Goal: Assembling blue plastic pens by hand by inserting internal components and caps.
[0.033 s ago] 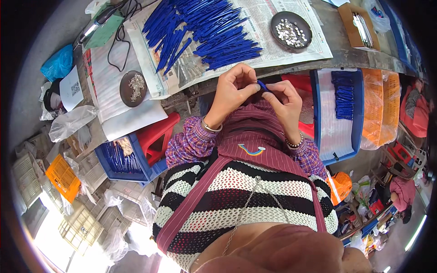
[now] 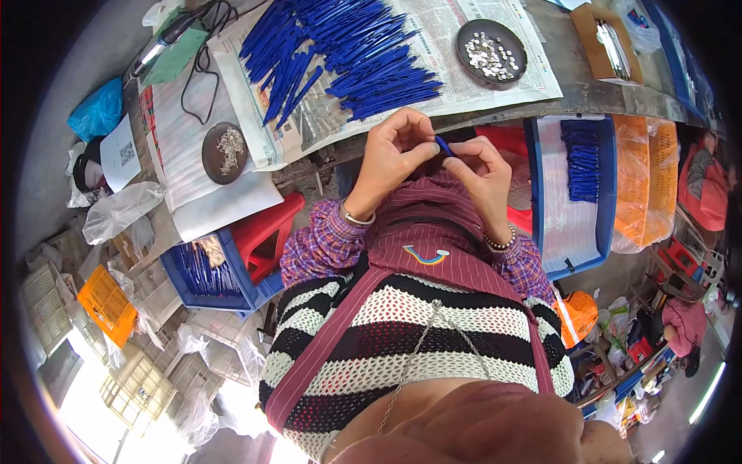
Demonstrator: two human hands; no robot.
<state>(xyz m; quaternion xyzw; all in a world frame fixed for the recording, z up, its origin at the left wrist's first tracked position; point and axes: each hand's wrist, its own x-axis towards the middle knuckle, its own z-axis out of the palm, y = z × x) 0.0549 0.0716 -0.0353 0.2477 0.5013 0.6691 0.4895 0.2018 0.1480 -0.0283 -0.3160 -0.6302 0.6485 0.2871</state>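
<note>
Between my two hands, just off the table's near edge, is a small slim dark-blue piece (image 2: 444, 145). My left hand (image 2: 400, 155) pinches one end of it with thumb and forefinger. At its other end, the thumb and fingers of my right hand (image 2: 483, 166) are closed on it. Its exact kind is hard to make out, since the fingertips cover much of it. Beyond my hands, a spread pile of long slim blue pieces (image 2: 379, 69) lies on newspaper (image 2: 533, 81). A dark round dish (image 2: 471, 71) of small shiny silvery discs stands to the right of the pile.
Another dark dish (image 2: 209, 166) with small silvery bits sits at the left. A blue tray (image 2: 545, 232) at my right bears a row of blue pieces; a blue bin (image 2: 251, 290) at lower left holds more. Orange crates (image 2: 662, 178), a red stool (image 2: 270, 220) and a cable (image 2: 185, 97) are nearby.
</note>
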